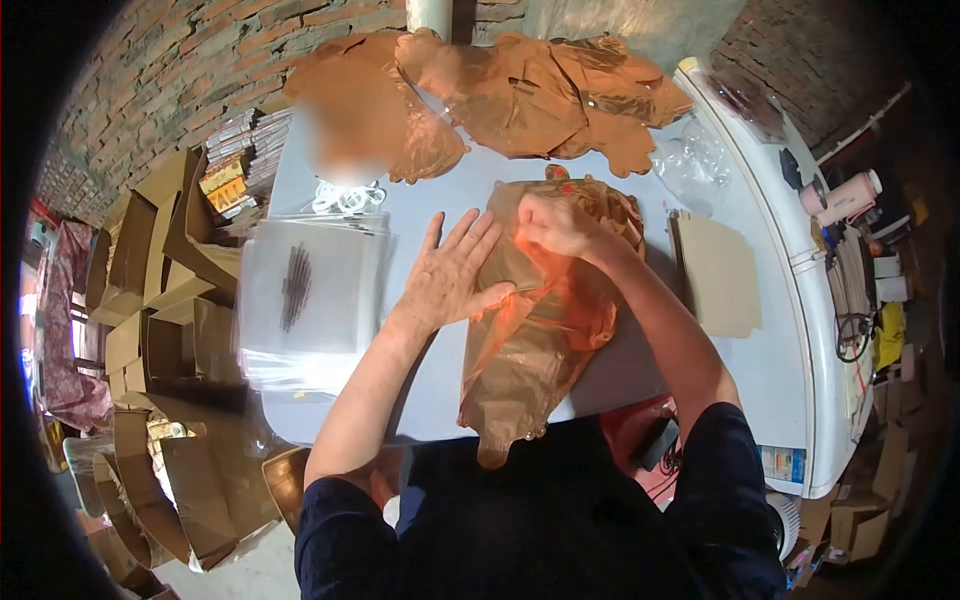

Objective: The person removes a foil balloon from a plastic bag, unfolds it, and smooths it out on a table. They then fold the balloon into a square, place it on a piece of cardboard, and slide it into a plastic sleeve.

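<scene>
A shiny copper-coloured foil piece [520,390] lies lengthwise on the pale table, its lower tip at the edge near my body. My left hand [450,268] rests flat on its left side, fingers spread and thumb pointing right across the foil. On the upper part of the same piece, my right hand [552,225] is closed with the fingers curled in; whether it pinches the foil is hidden. Creased, bunched foil shows under and to the right of my right forearm.
More copper foil pieces [520,95] are heaped at the back. Clear plastic sleeves [310,300] and white rings [347,197] lie left, beige cards [718,275] right. A clear plastic bag [690,165] sits back right. Open cardboard boxes [190,350] stand left of the table.
</scene>
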Action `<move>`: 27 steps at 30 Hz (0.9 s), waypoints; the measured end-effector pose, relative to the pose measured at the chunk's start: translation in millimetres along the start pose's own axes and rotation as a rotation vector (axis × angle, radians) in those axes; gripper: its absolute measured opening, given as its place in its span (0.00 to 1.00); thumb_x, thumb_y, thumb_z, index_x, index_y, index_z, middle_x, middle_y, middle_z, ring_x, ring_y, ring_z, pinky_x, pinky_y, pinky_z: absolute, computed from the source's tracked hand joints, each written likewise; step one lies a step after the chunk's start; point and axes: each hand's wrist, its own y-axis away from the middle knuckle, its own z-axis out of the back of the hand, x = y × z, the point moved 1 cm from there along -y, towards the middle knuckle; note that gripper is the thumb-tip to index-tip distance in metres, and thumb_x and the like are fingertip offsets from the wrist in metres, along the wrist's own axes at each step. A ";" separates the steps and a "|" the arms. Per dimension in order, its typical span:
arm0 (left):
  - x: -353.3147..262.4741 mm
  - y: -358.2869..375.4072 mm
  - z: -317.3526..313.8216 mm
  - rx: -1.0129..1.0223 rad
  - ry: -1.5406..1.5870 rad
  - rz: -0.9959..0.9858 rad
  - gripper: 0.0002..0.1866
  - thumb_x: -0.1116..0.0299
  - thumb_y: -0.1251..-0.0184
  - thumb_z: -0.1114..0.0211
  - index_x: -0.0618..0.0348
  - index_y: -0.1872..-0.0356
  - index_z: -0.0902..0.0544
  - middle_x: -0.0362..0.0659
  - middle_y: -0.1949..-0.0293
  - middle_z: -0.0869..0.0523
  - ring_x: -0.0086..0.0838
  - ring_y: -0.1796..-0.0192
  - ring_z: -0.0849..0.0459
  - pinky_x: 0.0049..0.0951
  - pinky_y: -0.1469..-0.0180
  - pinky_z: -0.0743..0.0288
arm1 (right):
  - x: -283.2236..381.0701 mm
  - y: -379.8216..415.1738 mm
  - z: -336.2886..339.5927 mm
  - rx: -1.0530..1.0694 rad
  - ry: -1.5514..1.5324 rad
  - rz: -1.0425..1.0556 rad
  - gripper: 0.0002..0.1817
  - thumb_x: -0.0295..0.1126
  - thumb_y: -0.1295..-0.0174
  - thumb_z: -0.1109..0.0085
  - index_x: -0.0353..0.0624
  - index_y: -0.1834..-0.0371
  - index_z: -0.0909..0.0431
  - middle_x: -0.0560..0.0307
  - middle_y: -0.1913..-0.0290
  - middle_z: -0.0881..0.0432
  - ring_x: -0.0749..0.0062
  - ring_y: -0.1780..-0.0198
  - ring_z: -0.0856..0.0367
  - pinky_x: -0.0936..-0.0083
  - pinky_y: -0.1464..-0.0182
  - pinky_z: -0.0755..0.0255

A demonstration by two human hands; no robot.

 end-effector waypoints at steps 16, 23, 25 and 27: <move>-21.8 14.7 16.8 0.111 0.006 -0.186 0.43 0.32 0.22 0.47 0.47 0.16 0.33 0.49 0.15 0.36 0.41 0.12 0.44 0.55 0.11 0.59 | -0.9 -2.4 -3.0 0.120 0.122 -0.039 0.17 0.37 0.31 0.29 0.39 0.55 0.27 0.49 0.60 0.19 0.57 0.55 0.17 0.62 0.50 0.24; -45.0 65.9 35.1 0.203 0.069 -0.222 0.41 0.34 0.20 0.48 0.49 0.16 0.34 0.49 0.15 0.37 0.41 0.12 0.43 0.55 0.11 0.59 | 2.8 -4.3 -1.7 0.166 0.140 -0.098 0.22 0.44 0.33 0.27 0.40 0.56 0.28 0.49 0.60 0.19 0.54 0.55 0.17 0.61 0.52 0.25; -55.3 88.9 41.4 0.231 0.112 -0.247 0.40 0.36 0.20 0.47 0.48 0.16 0.34 0.44 0.15 0.37 0.39 0.12 0.43 0.55 0.11 0.61 | 3.2 -5.4 -1.7 0.189 0.143 -0.124 0.22 0.45 0.33 0.27 0.40 0.57 0.29 0.48 0.60 0.19 0.53 0.55 0.17 0.60 0.51 0.25; -64.1 108.6 55.6 0.272 0.134 -0.271 0.39 0.39 0.22 0.42 0.48 0.17 0.32 0.41 0.16 0.34 0.36 0.13 0.41 0.54 0.10 0.60 | 6.2 -4.0 -2.1 0.158 0.169 -0.121 0.23 0.45 0.32 0.27 0.40 0.56 0.29 0.48 0.60 0.19 0.52 0.55 0.17 0.59 0.51 0.25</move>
